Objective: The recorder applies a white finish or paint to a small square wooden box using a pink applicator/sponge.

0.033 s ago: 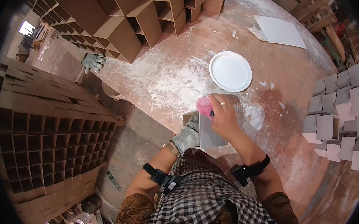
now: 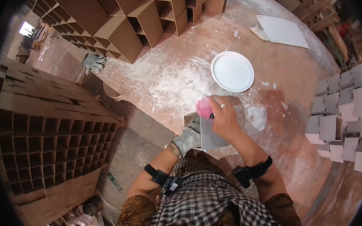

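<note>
A small box stands at the table's near edge, its upper face whitish grey and its open side toward the left. My left hand, in a grey knit glove, reaches into that open side and grips the wall; its fingertips are partly hidden. In my bare right hand is a pink, rounded sponge-like pad with a dark bit at its lower end. Fingers wrap round it, pressing it at the far edge of the whitish face. Just beyond my right hand lies a round white lid-like dish.
Brown open boxes are stacked at the far left of the dusty table. A loose grey glove lies at the table's left corner. More brown boxes rise on the left; whitish boxes stand right. A white sheet lies far right.
The pink pad and my right hand have shifted slightly left and toward me over the box's face. My left hand and the box have stayed in place.
</note>
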